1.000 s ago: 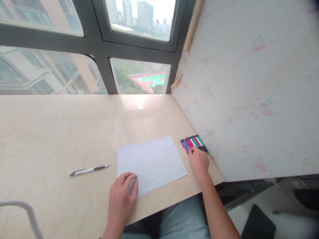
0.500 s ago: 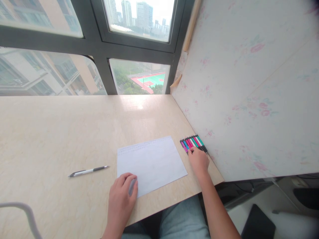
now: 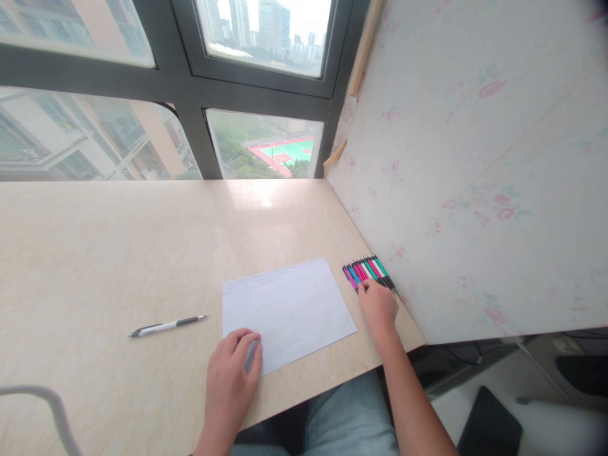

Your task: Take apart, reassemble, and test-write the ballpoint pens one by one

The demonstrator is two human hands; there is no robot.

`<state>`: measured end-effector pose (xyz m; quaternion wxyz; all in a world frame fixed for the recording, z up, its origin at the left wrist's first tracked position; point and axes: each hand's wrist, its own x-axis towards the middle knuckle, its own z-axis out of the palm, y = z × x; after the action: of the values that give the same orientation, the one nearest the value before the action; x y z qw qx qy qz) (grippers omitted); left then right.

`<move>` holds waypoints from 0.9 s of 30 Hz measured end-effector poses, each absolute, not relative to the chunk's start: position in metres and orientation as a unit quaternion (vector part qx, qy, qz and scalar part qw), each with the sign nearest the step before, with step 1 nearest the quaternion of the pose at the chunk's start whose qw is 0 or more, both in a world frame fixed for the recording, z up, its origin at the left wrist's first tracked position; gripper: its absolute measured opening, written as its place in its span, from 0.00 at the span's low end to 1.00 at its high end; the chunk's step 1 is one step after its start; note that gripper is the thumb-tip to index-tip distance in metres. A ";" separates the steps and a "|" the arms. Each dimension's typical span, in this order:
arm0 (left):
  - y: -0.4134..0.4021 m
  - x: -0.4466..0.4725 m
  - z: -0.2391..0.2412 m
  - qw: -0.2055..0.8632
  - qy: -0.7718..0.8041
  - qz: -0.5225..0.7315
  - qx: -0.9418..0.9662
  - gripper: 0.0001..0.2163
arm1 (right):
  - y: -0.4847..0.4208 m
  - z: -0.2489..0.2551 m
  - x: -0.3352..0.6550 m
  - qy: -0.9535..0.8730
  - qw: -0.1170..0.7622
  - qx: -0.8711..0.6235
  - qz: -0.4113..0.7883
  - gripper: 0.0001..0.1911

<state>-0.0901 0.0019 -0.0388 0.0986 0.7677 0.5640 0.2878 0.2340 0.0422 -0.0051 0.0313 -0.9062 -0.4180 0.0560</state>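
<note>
A white sheet of paper (image 3: 289, 316) lies on the table, with rows of faint handwriting along its top edge. My left hand (image 3: 235, 367) rests on its lower left corner, fingers slightly bent and thumb apart, holding nothing. To the right of the sheet, several coloured pens (image 3: 368, 269) lie side by side in a row: purple, blue, pink, white and green with dark grips. My right hand (image 3: 379, 307) is at the near ends of the row, thumb and fingers closed on a pen; the fingertips partly hide which one.
A single white and black pen (image 3: 168, 326) lies left of the paper. A grey cable (image 3: 52, 405) curves in at the lower left. The table (image 3: 118, 253) meets a window frame (image 3: 266, 92) behind and a flowered wall (image 3: 451, 171) on the right.
The view has shifted very slightly. Both hands, the paper and the pens stay in the same places relative to one another.
</note>
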 end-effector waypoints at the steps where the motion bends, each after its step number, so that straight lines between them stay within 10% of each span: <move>1: 0.002 -0.090 -0.039 0.099 0.564 0.288 0.768 0.07 | 0.042 -0.005 0.234 -0.418 0.031 -0.906 0.055 0.16; 27: 0.004 -0.092 -0.042 0.086 0.560 0.295 0.769 0.07 | 0.033 -0.016 0.226 -0.440 0.070 -0.893 0.062 0.12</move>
<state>-0.0922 0.0036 -0.0421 0.0856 0.7693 0.5600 0.2953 0.2260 0.0327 -0.0160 0.0696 -0.8931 -0.4402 0.0617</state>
